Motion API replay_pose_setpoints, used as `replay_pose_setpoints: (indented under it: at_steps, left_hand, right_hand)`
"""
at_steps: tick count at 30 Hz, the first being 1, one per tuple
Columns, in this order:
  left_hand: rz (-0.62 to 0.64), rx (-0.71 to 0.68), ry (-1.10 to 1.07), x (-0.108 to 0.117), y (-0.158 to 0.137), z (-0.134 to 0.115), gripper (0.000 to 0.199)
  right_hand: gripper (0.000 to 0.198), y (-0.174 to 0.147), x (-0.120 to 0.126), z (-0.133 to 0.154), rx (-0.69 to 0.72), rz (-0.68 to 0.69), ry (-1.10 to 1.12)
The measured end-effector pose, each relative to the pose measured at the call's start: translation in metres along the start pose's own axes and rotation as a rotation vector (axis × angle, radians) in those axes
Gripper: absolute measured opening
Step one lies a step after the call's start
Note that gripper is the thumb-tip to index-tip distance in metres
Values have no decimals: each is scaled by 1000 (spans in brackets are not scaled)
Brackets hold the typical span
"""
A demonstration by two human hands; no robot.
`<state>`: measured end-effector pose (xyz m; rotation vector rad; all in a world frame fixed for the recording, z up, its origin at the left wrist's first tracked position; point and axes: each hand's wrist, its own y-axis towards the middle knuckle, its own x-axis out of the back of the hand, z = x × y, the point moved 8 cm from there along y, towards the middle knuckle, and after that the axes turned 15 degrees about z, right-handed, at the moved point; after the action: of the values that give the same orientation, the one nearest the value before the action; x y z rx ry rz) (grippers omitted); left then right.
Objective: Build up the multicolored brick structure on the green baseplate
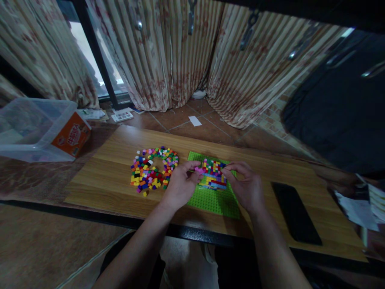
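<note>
A green studded baseplate (210,202) lies on the wooden board, with a block of multicoloured toy bricks (214,174) built up on it. My left hand (182,182) is at the build's left side, thumb and forefinger closed around pink bricks (198,170). On the opposite side, my right hand (245,186) has its thumb and fingers pinched together at the build's right edge. Whatever it may hold there is too small to make out. Left of my left hand, a loose pile of small coloured bricks (147,175) is spread on the board.
The wooden board (99,172) spans the low table. A black phone-like slab (296,212) lies to the right, and papers (356,208) sit past the board's right end. A clear plastic bin (33,136) stands at the left. Striped curtains (186,60) hang behind.
</note>
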<state>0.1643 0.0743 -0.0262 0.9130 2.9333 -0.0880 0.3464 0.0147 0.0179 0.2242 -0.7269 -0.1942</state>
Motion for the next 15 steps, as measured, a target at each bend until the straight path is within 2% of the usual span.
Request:
replay_pose_setpoints:
  at_steps: [7,15]
  left_hand:
    - [42,-123,38,-8,-2,-16,24]
    - [20,-158,-8,-12,-3,-19,22]
  right_hand:
    - [15,-1,-26,24,58,104,172]
    - [12,-1,-36,32,30,105,188]
